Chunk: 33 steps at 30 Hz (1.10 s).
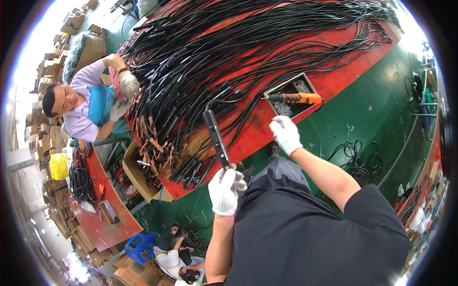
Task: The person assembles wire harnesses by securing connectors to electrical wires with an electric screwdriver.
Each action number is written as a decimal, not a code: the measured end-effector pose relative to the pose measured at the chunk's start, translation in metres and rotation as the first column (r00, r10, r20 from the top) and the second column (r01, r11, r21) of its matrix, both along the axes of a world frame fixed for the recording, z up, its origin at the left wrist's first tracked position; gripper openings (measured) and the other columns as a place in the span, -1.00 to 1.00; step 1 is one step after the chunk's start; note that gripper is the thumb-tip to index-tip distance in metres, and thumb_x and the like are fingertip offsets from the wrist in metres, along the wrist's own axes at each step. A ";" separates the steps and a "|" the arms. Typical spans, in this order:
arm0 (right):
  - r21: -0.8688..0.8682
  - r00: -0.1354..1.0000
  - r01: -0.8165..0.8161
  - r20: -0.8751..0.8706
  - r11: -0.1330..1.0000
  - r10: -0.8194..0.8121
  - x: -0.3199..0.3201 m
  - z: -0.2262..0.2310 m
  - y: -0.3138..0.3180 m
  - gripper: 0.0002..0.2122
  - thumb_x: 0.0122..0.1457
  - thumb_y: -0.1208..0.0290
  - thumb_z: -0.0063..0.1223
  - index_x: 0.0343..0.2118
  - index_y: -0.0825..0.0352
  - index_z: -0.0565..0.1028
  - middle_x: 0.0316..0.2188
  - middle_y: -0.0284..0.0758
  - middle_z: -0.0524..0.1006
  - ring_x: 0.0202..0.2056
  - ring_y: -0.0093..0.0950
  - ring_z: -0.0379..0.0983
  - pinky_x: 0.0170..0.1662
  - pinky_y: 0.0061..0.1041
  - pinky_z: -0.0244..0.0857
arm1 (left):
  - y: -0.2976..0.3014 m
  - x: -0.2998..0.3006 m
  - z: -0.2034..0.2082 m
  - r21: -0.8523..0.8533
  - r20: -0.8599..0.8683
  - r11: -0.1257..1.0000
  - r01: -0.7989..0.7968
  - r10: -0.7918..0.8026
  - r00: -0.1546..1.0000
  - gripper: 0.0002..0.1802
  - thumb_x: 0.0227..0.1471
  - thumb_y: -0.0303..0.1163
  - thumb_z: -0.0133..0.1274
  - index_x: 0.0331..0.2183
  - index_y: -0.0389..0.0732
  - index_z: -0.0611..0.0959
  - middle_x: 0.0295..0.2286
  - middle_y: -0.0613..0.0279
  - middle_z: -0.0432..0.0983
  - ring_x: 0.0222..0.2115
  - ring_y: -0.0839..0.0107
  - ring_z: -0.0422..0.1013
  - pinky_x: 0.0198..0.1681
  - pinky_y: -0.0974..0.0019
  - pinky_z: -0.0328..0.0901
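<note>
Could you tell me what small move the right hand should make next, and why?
Probably reach forward to the orange power screwdriver lying across the grey screw tray: the right hand hovers empty just short of it, while the left hand holds the black bar.

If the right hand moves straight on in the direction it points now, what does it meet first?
Probably the orange power screwdriver lying across the grey screw tray; the gloved right hand points up at it, with only red table edge between. Depth is unclear.

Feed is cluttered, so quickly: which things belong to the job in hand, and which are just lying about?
In hand:
left hand shut on black bar
right hand open near orange driver
screw tray

Lying about:
cable heap
cardboard box
blue stool
</note>
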State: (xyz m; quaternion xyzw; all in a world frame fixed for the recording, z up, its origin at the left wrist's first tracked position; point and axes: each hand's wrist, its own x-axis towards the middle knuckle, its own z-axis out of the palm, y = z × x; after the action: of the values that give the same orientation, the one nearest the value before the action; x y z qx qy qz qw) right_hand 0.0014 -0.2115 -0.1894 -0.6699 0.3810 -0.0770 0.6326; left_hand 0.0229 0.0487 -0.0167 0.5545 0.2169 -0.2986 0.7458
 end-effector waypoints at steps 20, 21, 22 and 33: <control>0.233 0.577 0.804 -0.531 0.547 -0.621 0.083 -0.021 -0.134 -0.62 0.19 -0.10 0.26 -0.28 0.12 0.45 -0.53 -0.45 0.54 -0.58 -0.59 0.53 -0.66 -0.63 0.37 | 0.013 0.010 0.005 -0.030 -0.026 0.998 0.064 -0.065 0.998 -0.65 0.30 -0.34 0.08 -0.06 -0.47 0.58 -0.40 0.03 0.63 -0.56 0.35 0.55 -0.45 0.29 0.49; 0.202 0.542 0.825 -0.548 0.527 -0.637 0.089 -0.022 -0.134 -0.63 0.19 -0.08 0.24 -0.28 0.13 0.45 -0.51 -0.43 0.54 -0.61 -0.59 0.51 -0.68 -0.63 0.33 | 0.014 0.011 0.005 -0.022 -0.012 0.997 0.070 -0.070 0.997 -0.66 0.30 -0.35 0.08 -0.06 -0.47 0.58 -0.40 0.03 0.63 -0.56 0.35 0.55 -0.44 0.29 0.49; 0.175 0.500 0.853 -0.547 0.492 -0.672 0.095 -0.024 -0.132 -0.66 0.19 -0.03 0.24 -0.28 0.14 0.45 -0.48 -0.41 0.54 -0.56 -0.55 0.52 -0.62 -0.58 0.37 | 0.015 0.011 0.004 -0.019 -0.015 0.997 0.072 -0.072 0.997 -0.66 0.30 -0.35 0.08 -0.06 -0.47 0.58 -0.40 0.03 0.63 -0.56 0.35 0.55 -0.44 0.29 0.49; 0.796 0.448 0.541 0.001 0.272 -0.894 0.059 0.047 -0.101 -0.72 0.15 0.30 0.12 -0.20 0.25 0.28 -0.30 -0.28 0.40 -0.32 -0.30 0.45 -0.06 -0.13 0.48 | 0.017 0.014 0.003 0.008 -0.036 0.992 0.129 -0.128 0.991 -0.68 0.29 -0.38 0.07 -0.06 -0.44 0.59 -0.36 0.01 0.65 -0.51 0.32 0.58 -0.38 0.27 0.50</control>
State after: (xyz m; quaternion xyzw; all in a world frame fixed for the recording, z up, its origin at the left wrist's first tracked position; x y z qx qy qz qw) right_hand 0.0603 -0.3129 -0.1421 -0.0744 0.4869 -0.3690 0.7882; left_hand 0.0368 0.0654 -0.0132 0.5658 0.1955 -0.3546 0.7183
